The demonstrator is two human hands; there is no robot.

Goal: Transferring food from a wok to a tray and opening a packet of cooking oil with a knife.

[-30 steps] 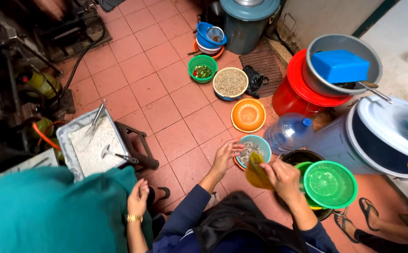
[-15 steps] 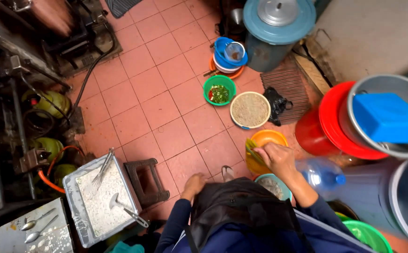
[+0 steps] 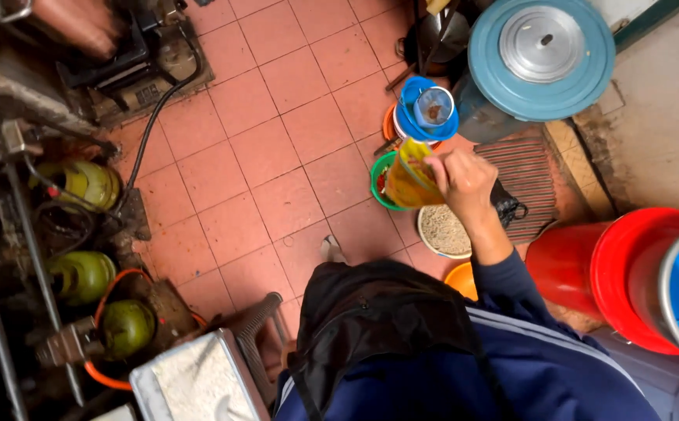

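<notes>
Yellow plastic bottle (image 3: 411,181) of amber liquid, now lifted and tilted over the green bowl (image 3: 380,181) on the tiled floor (image 3: 277,148); half a second earlier it was lower, at the orange bowl (image 3: 464,279), so the work has shifted one vessel farther from the body. The right hand (image 3: 464,181) is clenched around the bottle, while the left hand is out of view. Beyond lie the blue bowl stack (image 3: 426,111) and lidded blue drum (image 3: 540,58).

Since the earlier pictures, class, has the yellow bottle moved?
Yes. The right hand has carried the yellow bottle away from the orange bowl, past the grain bowl, to above the green bowl.
</notes>
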